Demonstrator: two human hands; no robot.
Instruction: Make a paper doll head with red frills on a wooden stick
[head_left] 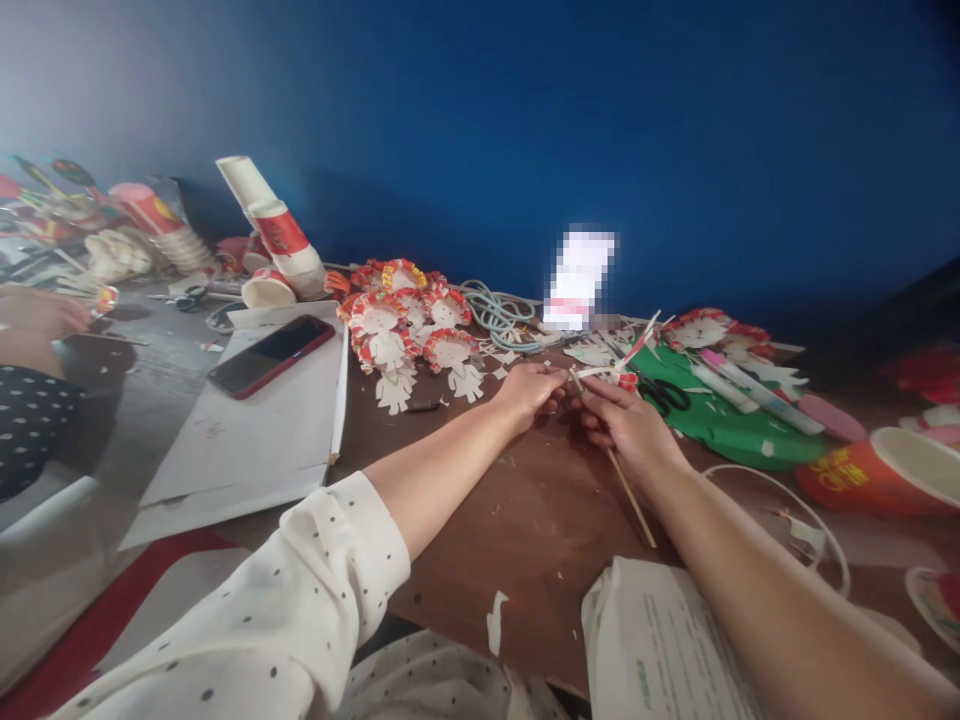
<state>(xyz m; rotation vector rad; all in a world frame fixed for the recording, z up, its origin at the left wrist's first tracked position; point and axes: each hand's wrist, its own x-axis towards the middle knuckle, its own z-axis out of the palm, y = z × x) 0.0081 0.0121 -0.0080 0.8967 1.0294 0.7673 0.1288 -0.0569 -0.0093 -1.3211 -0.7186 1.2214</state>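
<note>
Right hand [628, 422] grips the thin stick [628, 495], long axis slanting down-right; left hand [529, 392], fingers narrowed, just beside the far tip, its hold unclear!

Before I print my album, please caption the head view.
Right hand holds a stick, left hand near its upper end, paper figures beyond.

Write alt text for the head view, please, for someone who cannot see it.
A person's left hand and right hand are close together above a brown table, the right holding a thin stick. Nearby are paper figures, stacked paper cups and a red-edged phone.
</note>
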